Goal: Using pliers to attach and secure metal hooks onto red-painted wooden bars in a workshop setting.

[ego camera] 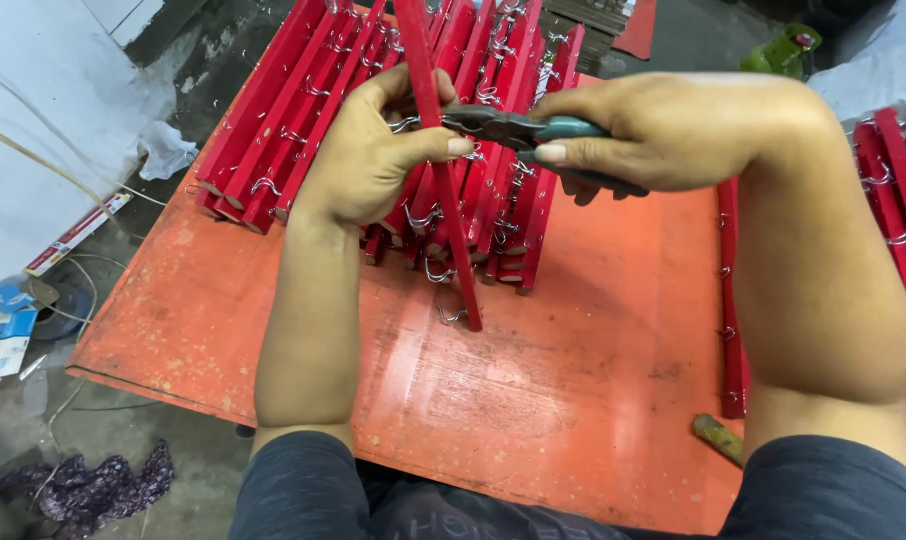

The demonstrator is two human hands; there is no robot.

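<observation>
My left hand (368,150) grips a long red strip (451,210) with small metal hooks on it and holds it up, tilted, over the orange board (533,380). My right hand (663,125) is closed around pliers (523,128) with blue-green handles. The pliers' jaws point left and meet the strip right by my left thumb and fingers. A metal hook (451,316) shows near the strip's lower end.
A pile of red hooked strips (303,110) lies at the board's far side. More red strips (898,190) lie at the right edge, and one (733,300) under my right forearm. A rusty tool tip (718,437) lies front right. Cloth, wires and litter cover the floor left.
</observation>
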